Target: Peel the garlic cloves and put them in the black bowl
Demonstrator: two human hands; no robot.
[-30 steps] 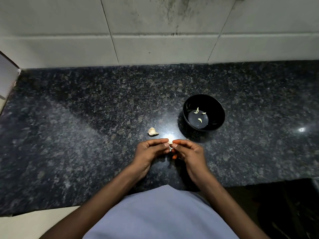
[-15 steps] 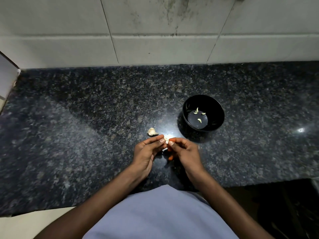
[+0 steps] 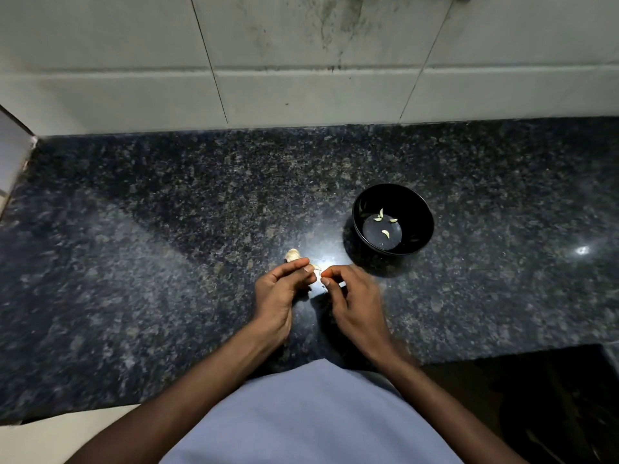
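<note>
Both hands meet over the near middle of the table (image 3: 134, 262), fingers curled, sharing a pinching grip on one small pale garlic clove (image 3: 317, 268). Left hand (image 3: 279, 291) pinches the clove between thumb and forefinger; right hand (image 3: 351, 298) pinches its other end with curled fingertips, and a thin shred of skin shows at the fingertips, too small to make out further. Just beyond the left hand's knuckles, the remaining piece of garlic bulb (image 3: 292, 254) lies on the speckled dark stone. Farther right and well clear of the hands stands the black bowl (image 3: 420, 209), upright, with four small peeled cloves (image 3: 386, 233) scattered on its floor. Pale, stained wall tiles (image 3: 301, 95) back the table.
</note>
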